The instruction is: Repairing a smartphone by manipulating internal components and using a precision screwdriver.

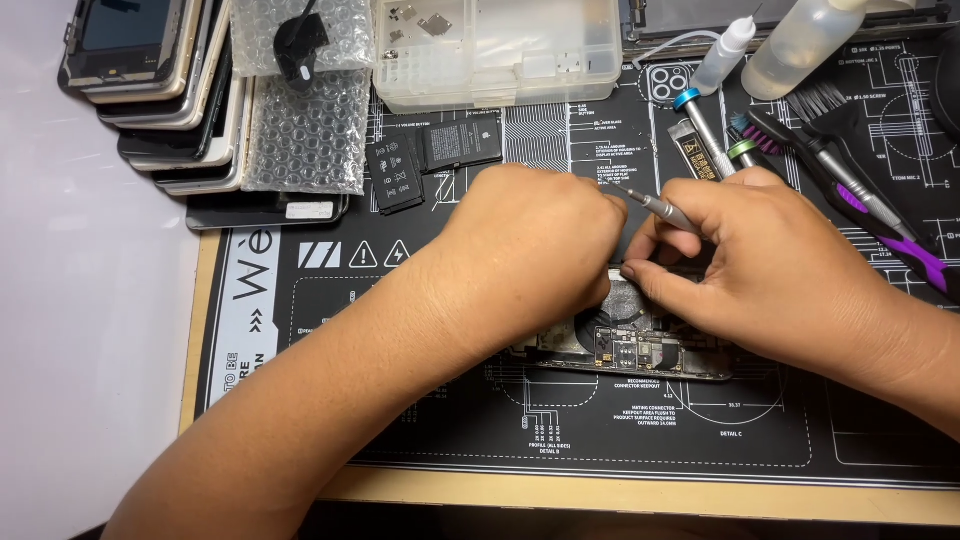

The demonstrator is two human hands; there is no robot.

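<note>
Looking down from the head camera, I see both hands meeting over an opened phone (640, 350) that lies flat on the black printed work mat (420, 420), its circuit board and inner parts showing along the near edge. My left hand (530, 250) is curled into a loose fist that rests on the phone's left part and covers it; I cannot tell whether anything is pinched inside it. My right hand (770, 260) is closed around a slim grey screwdriver (660, 208), held between thumb and fingers, its shaft slanting up and left toward the left hand's knuckles; the tip is hidden between the hands. Just behind the left hand lie two black flat batteries (430, 160) on the mat, touching each other. Further back stands a clear plastic parts box (500, 50), and left of it two sheets of bubble wrap (305, 130), one with a small black part on it. A stack of phones (170, 90) sits at the far left corner. To the right, behind my right hand, lie more screwdrivers (705, 125), a black brush (830, 110), purple-handled tools (910, 250) and two squeeze bottles (790, 40).
</note>
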